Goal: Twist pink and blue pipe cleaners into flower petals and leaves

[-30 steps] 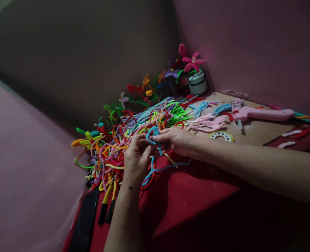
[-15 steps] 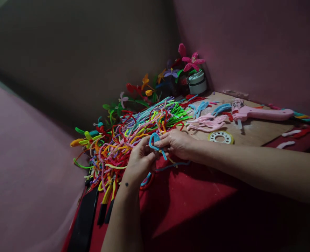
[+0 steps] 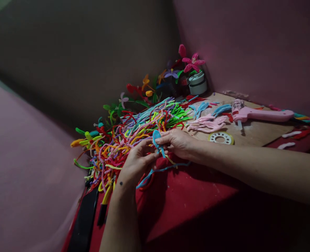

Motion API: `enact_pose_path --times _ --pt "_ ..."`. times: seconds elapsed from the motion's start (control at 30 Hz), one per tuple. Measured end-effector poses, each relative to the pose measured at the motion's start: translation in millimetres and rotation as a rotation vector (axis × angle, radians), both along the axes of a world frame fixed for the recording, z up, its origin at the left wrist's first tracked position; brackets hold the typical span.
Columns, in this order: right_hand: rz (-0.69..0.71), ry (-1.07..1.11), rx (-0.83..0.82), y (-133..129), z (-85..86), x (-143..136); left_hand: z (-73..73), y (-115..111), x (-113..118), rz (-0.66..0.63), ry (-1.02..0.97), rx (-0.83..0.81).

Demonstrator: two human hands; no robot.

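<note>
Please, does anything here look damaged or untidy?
Yes. The fuzzy stems beside the left hand lie tangled, crossing in many directions. Also, the wall behind the wooden board seems chipped along its base.

A blue fuzzy loop (image 3: 156, 135), wider a second earlier, now narrows to a slim oval as the left hand's (image 3: 137, 159) wrist swings left.

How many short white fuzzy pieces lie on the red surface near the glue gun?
2: one white piece beside a red piece, another white piece nearer the right arm, which may hide more.
</note>
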State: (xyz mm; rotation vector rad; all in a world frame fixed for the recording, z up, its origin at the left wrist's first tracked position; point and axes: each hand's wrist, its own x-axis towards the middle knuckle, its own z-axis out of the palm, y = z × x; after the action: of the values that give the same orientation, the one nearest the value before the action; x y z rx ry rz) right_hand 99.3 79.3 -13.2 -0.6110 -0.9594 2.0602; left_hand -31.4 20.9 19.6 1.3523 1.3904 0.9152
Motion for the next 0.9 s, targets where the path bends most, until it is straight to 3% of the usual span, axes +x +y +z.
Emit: enact_pose_path --times 0.13,0.27,0.53,0.7,0.8,0.9 --pt "0.002 0.012 0.010 1 -0.5 -1 -3.5 0 0 -0.030 -0.108 0.009" --pt "0.011 0.017 0.019 2 -2.2 -2 -7.8 3 0 -0.031 -0.055 0.010" --pt "-0.016 0.005 -0.129 3 1.2 -3 -6.9 5 -7 -0.092 0.056 0.056" --pt "-0.023 -0.010 -0.098 6 -0.3 -3 -1.7 4 -7 0.036 0.153 0.120" --pt "-0.034 -0.008 -0.080 5 -2.1 -3 -3.8 4 -2 0.149 0.030 0.143" --pt "-0.031 0.010 -0.053 2 -2.6 -3 -9.1 4 4 0.141 -0.137 0.096"
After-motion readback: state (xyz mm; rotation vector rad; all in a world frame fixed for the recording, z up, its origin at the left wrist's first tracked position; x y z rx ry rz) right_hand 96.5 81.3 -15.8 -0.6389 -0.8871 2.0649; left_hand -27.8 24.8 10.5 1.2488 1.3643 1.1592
